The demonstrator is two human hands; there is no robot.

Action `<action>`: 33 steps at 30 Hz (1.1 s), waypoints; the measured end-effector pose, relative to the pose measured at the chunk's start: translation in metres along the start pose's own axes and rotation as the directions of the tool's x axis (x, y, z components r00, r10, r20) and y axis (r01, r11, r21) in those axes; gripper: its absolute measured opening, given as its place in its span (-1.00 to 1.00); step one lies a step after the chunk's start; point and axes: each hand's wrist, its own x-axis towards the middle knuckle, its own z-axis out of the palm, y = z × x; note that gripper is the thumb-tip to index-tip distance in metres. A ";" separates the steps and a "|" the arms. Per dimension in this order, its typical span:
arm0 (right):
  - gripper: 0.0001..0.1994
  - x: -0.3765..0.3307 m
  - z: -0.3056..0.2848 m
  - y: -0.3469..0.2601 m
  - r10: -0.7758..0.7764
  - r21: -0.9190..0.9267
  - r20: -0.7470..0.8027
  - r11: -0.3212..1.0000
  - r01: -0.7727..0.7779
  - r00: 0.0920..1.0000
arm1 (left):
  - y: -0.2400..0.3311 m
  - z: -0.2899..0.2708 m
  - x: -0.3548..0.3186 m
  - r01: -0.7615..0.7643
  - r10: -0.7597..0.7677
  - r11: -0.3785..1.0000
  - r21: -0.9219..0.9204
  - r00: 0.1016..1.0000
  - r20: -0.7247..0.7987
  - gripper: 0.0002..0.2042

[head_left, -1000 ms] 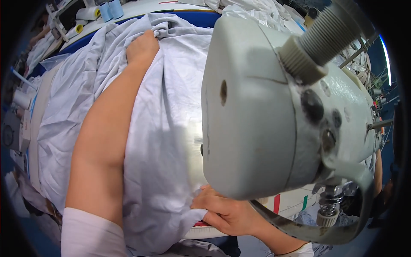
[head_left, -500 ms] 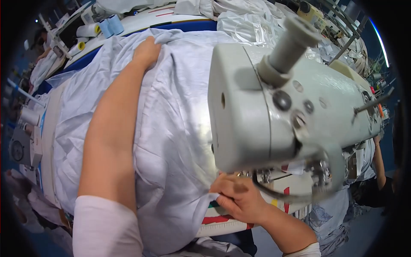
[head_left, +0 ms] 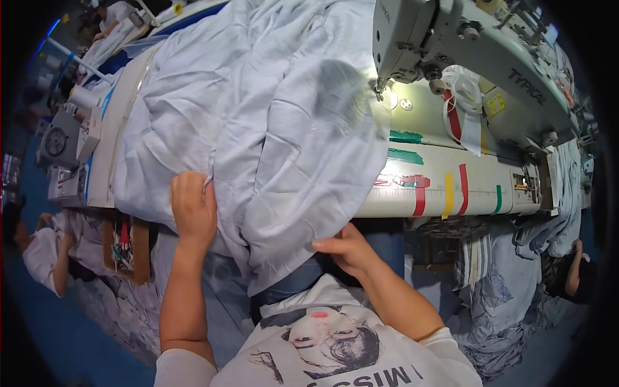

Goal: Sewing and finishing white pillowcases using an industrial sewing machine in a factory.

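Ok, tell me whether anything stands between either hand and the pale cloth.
Nothing visible does. The left hand is directly on the pale cloth, at a fold, and the right hand is at its lower right edge. The sewing machine head stands farther off, up and to the right, not between.

Wearer's hands: two (a left hand (head_left: 193, 209) and a right hand (head_left: 351, 250))
Pale cloth (head_left: 309, 168): one spread
Sewing machine (head_left: 506, 68): one
Green tape strips (head_left: 405, 156): three
Brown box (head_left: 142, 255): one
Other people (head_left: 45, 263): three, it seems, though the dark rim blurs them
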 end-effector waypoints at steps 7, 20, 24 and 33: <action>-0.34 -0.096 0.036 0.000 -0.147 -0.005 0.076 0.989 0.148 0.986 | -0.128 -0.020 0.100 0.149 -0.274 0.941 -0.302 0.862 -0.427 -0.60; -0.16 -0.150 -0.086 -0.008 -0.694 -0.932 -0.247 0.361 0.031 0.676 | -0.394 -0.031 0.275 0.652 -0.603 0.683 0.329 0.758 -0.250 -0.46; -0.25 -0.059 -0.112 -0.034 -0.447 -0.334 -0.016 0.845 0.417 0.894 | -0.384 -0.042 0.272 0.568 -0.506 0.723 0.394 0.823 -0.258 -0.50; -0.80 -0.128 -0.017 -0.018 -0.411 -0.694 -0.032 0.665 0.276 0.911 | 0.007 0.001 0.110 0.126 0.155 0.747 -0.653 0.922 0.354 -0.40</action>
